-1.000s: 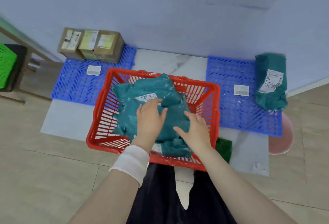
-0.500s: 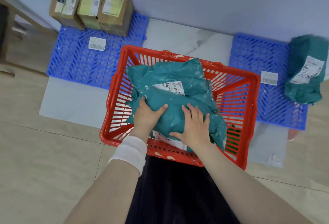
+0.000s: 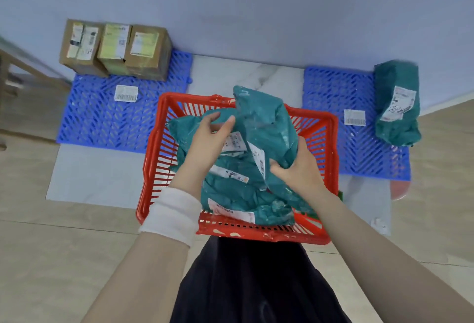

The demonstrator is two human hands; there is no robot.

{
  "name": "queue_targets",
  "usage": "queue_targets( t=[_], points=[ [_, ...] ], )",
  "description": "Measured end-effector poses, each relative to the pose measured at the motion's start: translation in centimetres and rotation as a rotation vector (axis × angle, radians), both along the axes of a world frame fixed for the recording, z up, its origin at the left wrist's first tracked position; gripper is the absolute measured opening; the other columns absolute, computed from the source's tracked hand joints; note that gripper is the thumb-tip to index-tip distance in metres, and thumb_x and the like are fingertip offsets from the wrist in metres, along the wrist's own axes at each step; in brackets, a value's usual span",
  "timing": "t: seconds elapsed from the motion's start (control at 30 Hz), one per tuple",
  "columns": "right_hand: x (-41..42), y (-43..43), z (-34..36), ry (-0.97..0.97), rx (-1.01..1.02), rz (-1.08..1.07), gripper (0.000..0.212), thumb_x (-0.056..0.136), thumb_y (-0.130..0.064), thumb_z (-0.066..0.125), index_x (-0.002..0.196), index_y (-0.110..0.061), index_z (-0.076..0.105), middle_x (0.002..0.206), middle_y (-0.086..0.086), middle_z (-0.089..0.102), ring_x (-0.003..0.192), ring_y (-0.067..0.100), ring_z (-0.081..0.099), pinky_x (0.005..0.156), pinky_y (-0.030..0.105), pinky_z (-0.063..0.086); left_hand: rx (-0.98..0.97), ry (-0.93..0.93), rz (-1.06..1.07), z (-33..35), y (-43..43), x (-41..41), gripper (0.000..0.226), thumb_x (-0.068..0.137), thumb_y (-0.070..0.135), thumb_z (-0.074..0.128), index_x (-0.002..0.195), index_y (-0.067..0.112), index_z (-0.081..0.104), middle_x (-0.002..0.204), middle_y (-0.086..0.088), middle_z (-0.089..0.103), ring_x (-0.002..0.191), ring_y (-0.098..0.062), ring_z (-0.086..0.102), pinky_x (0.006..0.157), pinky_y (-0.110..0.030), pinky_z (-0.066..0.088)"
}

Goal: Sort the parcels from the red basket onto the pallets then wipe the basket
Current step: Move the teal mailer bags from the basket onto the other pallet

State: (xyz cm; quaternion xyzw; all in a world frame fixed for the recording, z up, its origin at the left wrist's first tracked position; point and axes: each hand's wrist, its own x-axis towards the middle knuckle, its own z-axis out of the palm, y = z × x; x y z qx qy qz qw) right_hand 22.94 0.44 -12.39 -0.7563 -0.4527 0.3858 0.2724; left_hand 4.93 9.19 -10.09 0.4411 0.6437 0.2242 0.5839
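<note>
The floor of the red plastic lattice basket [image 3: 153,168], which stood between two blue plastic grid pallets [image 3: 102,127], was hidden under a heap of teal plastic mailer parcels [image 3: 238,194]. Their label print was too blurred to read (so was the white barcode card [image 3: 126,93] on the left pallet). The right hand [image 3: 301,171] clenched the lower end of one teal mailer bag [image 3: 266,122], held tilted above the heap. The left hand [image 3: 207,139] pinched a fold at the bag's left edge, fingers curled.

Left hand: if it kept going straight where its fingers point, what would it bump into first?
Probably the lifted teal parcel that the right hand grips above the red basket; the left hand points toward its near edge. Depth is unclear, so they may touch.
</note>
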Motion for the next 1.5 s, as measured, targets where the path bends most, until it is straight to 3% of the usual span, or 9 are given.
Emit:
queue_targets(
  t=[0.07,0.17,0.27,0.43,0.57,0.8,1.0,1.33,1.5],
  points=[
    [1.1,-0.1,1.5,0.214,0.054,-0.12,0.051,0.074,-0.018,0.07,0.115,-0.033,0.044,0.097,-0.024,0.06,0.085,-0.018,0.057,0.069,0.002,0.043,-0.001,-0.013,-0.031,0.6,-0.7,1.7,0.063,0.085,0.044,0.057,0.138,0.019,0.034,0.13,-0.004,0.051,0.108,-0.014,0.053,0.092,-0.032,0.043],
    [3.2,-0.3,3.3,0.459,0.085,-0.26,0.026,0.085,-0.005,0.061,0.104,-0.022,0.054,0.096,-0.015,0.064,0.077,-0.013,0.062,0.068,0.006,0.048,-0.079,-0.073,-0.149,1.1,-2.1,4.7,0.074,0.082,0.046,0.062,0.141,0.019,0.028,0.134,-0.004,0.048,0.115,-0.014,0.05,0.094,-0.029,0.04],
    [6.1,-1.3,4.5,0.653,0.003,-0.352,0.013,0.089,-0.014,0.055,0.1,-0.019,0.061,0.096,-0.002,0.07,0.085,0.01,0.067,0.075,0.026,0.054,-0.157,-0.184,-0.245,1.9,-3.6,7.9,0.063,0.078,0.047,0.066,0.13,0.017,0.044,0.125,-0.004,0.06,0.107,-0.015,0.06,0.094,-0.033,0.048],
    [14.1,-4.5,5.6,0.806,-0.031,-0.489,0.034,0.082,-0.045,0.06,0.109,-0.024,0.064,0.099,-0.005,0.073,0.09,0.012,0.07,0.066,0.025,0.055,-0.091,-0.265,-0.173,3.0,-6.6,16.4,0.031,0.075,0.032,0.073,0.101,0.024,0.059,0.1,0.005,0.07,0.082,-0.006,0.069,0.067,-0.019,0.055],
    [21.1,-7.5,5.2,0.657,0.028,-0.313,0.07,0.065,-0.059,0.066,0.128,-0.033,0.048,0.122,-0.014,0.062,0.107,0.004,0.061,0.085,0.024,0.052,0.019,-0.168,0.005,2.2,-8.9,24.7,0.034,0.072,0.031,0.077,0.1,0.022,0.061,0.099,0.004,0.07,0.088,-0.009,0.068,0.076,-0.027,0.055],
    [30.7,-9.6,3.4,0.411,0.017,-0.464,0.042,0.085,-0.029,0.064,0.124,-0.028,0.049,0.116,-0.008,0.063,0.101,0.006,0.061,0.077,0.017,0.049,-0.047,-0.112,-0.026,-1.1,-12.1,35.2,0.04,0.078,0.033,0.07,0.108,0.017,0.049,0.099,0.004,0.063,0.087,-0.006,0.062,0.071,-0.017,0.048],
    [34.0,-5.6,1.3,0.282,-0.031,-0.469,0.049,0.088,-0.031,0.058,0.133,-0.022,0.041,0.127,-0.002,0.057,0.115,0.017,0.054,0.099,0.04,0.044,-0.107,-0.093,0.005,-3.6,-9.9,39.3,0.026,0.085,0.023,0.064,0.105,0.012,0.052,0.109,-0.008,0.065,0.097,-0.021,0.062,0.085,-0.036,0.051],
    [41.6,7.3,-10.1,-0.085,-0.093,-0.378,0.052,0.089,-0.037,0.052,0.134,-0.014,0.041,0.128,0.011,0.05,0.121,0.027,0.044,0.103,0.044,0.036,-0.111,-0.215,0.105,-15.9,2.6,49.0,0.03,0.091,0.016,0.054,0.116,0.023,0.04,0.092,0.017,0.054,0.078,0.006,0.056,0.058,-0.004,0.046],
    [43.2,10.6,-15.9,-0.386,-0.137,-0.32,0.064,0.086,-0.04,0.055,0.138,-0.009,0.034,0.126,0.018,0.045,0.12,0.035,0.035,0.105,0.041,0.025,-0.075,-0.121,0.046,-21.5,6.4,51.9,0.032,0.09,0.015,0.055,0.121,0.011,0.048,0.107,0.0,0.059,0.082,-0.003,0.058,0.063,-0.005,0.045]
  ],
)
